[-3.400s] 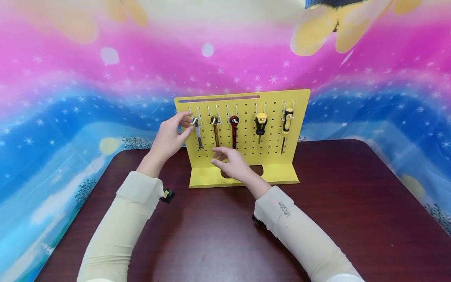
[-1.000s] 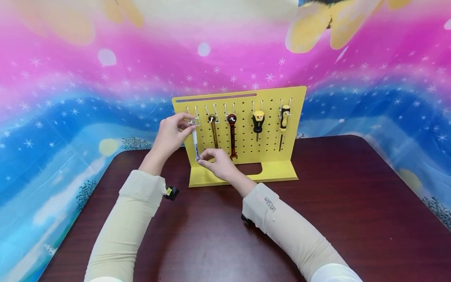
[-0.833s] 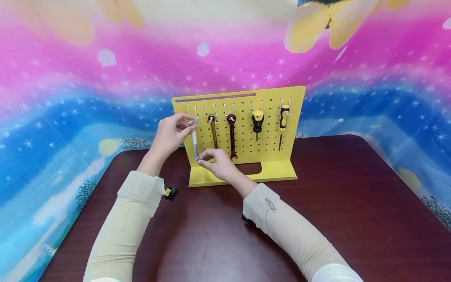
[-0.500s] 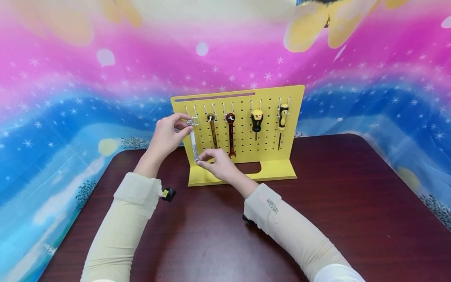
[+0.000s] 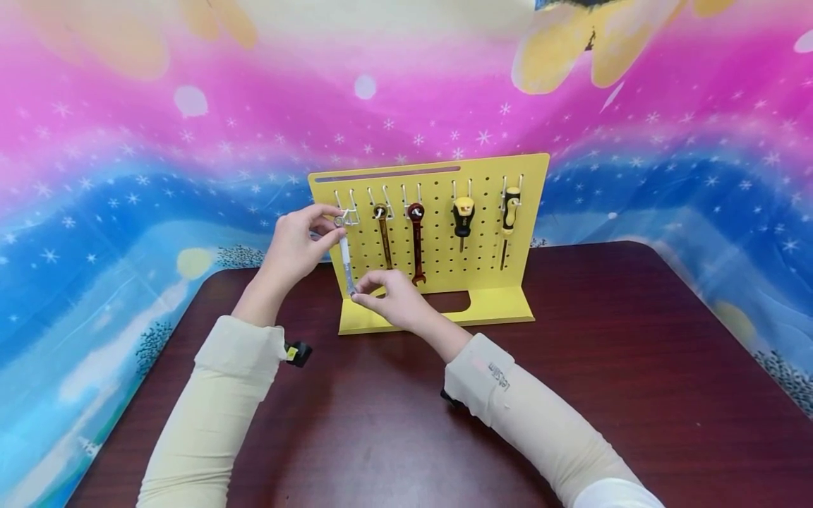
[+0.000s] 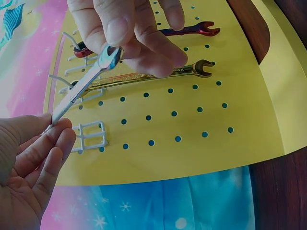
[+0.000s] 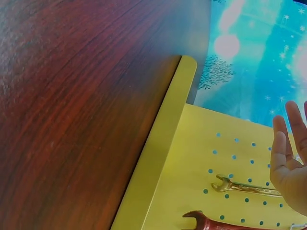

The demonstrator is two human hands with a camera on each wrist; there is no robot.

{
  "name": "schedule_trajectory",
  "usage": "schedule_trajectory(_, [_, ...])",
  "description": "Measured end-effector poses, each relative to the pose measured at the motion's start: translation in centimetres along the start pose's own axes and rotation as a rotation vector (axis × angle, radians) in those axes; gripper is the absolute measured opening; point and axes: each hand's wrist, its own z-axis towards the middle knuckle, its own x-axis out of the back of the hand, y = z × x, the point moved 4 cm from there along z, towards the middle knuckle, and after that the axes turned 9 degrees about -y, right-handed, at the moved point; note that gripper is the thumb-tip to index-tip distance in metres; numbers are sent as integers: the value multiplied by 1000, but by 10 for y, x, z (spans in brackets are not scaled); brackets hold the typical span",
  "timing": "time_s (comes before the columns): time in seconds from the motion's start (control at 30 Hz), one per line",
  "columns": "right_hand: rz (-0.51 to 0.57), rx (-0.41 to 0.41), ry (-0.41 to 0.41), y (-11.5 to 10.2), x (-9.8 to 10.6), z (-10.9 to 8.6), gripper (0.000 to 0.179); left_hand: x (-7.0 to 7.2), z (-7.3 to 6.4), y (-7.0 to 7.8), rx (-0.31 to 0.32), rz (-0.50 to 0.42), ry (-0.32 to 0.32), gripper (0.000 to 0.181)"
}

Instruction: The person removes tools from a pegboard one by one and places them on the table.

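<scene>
A silver combination wrench point(image 5: 346, 257) stands nearly upright in front of the leftmost pegboard hook point(image 6: 91, 135), clear of it. Its ring end is pinched between thumb and fingers of my left hand point(image 5: 298, 240), which covers part of that end in the left wrist view. At the lower, open-jaw end my right hand point(image 5: 396, 300) pinches the tool with thumb and forefinger. A gold wrench point(image 5: 385, 240) and a dark red wrench point(image 5: 416, 243) hang on the neighbouring hooks. In the right wrist view only part of a hand point(image 7: 290, 167) shows at the right edge; the silver wrench is out of sight.
A yellow pegboard stand point(image 5: 438, 275) rises from the dark red wooden table point(image 5: 381, 409). On its right side hang a stubby screwdriver point(image 5: 464, 217) and a longer yellow-black screwdriver point(image 5: 510, 212). A patterned cloth point(image 5: 254, 141) closes off the back and sides.
The silver wrench hung on the leftmost hook at first. My right hand has come left and taken its lower end. Both hands have drawn it off the hook, slightly leftward.
</scene>
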Motion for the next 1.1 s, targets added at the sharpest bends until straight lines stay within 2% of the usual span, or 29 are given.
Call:
schedule_trajectory(0.27, [-4,39,-31,-7,-3,-6,8,1,-6,6,-26,-12,-18,30])
schedule_trajectory(0.53, [57,89,-100,-13,-9,-15,7,-2,-17,11,-22,-12,-55,31])
schedule_trajectory(0.7, [64,79,-114,-11,-9,-21,6,-5,-21,11,-4,-34,-84,31])
schedule_trajectory(1.1, [0,27,-180,1,-16,-32,6,-22,-30,-6,46,-49,-140,29])
